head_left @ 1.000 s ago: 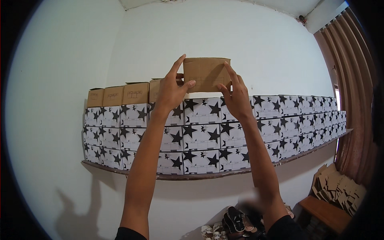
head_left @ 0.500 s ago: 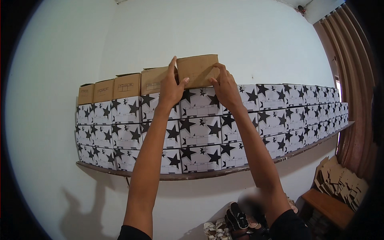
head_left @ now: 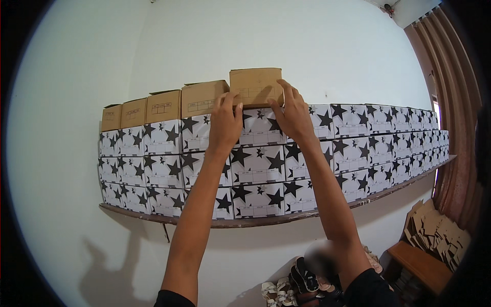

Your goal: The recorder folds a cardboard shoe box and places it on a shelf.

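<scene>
A plain brown cardboard box point(head_left: 255, 86) sits on the top row of white star-printed boxes point(head_left: 262, 134), standing a little higher than its brown neighbour on the left. My left hand point(head_left: 226, 122) is at its lower left corner, fingers bent and thumb by the bottom edge. Around the right edge curls my right hand point(head_left: 294, 113), fingers at the side and thumb against the lower front. Both arms are stretched up and forward. Left of the held box, another brown box point(head_left: 203, 96) is partly covered by my left hand.
Smaller-looking brown boxes point(head_left: 162, 106) continue to the left. A long wall shelf point(head_left: 245, 222) carries the stacked boxes. Below right are several shoes point(head_left: 303, 276) and a wooden bench point(head_left: 422, 263) with flat cardboard pieces point(head_left: 437, 230). A brown curtain point(head_left: 450, 128) hangs at the right.
The brown box has straightened and sits closer against the row. My left hand has slid down from its left side to the lower corner; my right hand stays at the right edge.
</scene>
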Available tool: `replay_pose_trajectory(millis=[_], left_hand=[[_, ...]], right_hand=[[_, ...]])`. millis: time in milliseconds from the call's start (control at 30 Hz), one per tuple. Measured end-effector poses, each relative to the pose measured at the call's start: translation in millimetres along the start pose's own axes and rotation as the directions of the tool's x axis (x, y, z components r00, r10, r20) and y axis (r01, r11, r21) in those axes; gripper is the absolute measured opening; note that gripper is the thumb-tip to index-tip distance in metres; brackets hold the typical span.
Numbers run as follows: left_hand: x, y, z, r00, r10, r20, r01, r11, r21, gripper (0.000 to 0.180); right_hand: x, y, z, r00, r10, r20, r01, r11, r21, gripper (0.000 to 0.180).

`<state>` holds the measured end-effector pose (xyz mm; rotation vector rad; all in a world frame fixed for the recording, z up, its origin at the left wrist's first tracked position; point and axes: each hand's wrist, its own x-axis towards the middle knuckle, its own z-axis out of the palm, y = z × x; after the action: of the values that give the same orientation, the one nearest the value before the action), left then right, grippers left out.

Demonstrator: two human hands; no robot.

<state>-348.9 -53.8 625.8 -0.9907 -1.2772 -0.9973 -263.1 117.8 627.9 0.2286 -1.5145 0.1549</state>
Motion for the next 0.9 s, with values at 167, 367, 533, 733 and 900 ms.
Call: replay_pose_trajectory(millis=[167,367,533,733,900], left_hand=[[-30.5,-4.8,10.4,0.964,0.213,-0.161,-0.204,0.977,0.069,0.037],[-48.2,-7.3,25.6,0.969,0.247,0.02,-0.242,0.924,0.298,0.047],[-47.0,-10.3,32.9,0.968,0.253,0.002,-0.234,0.894,0.382,0.049],[-50.3,-20.3,37.7,0.974,0.225,-0.018,-0.198,0.89,0.409,0.052],[-53.1,-22.4,37.3,0.977,0.211,0.017,-0.198,0.881,0.431,0.054]], right_hand=[[-25.2,-8.9,-5.1,0.988,-0.104,-0.118,0.103,0.995,-0.019,0.052],[-31.8,-11.5,-3.8,0.992,-0.096,-0.083,0.1,0.993,0.054,0.047],[-34.2,-6.4,1.1,0.994,-0.111,0.002,0.111,0.993,0.049,0.045],[-45.3,1.9,16.2,0.982,-0.187,-0.032,0.171,0.944,-0.282,0.047],[-49.1,9.4,18.4,0.985,-0.17,-0.006,0.157,0.927,-0.341,0.054]])
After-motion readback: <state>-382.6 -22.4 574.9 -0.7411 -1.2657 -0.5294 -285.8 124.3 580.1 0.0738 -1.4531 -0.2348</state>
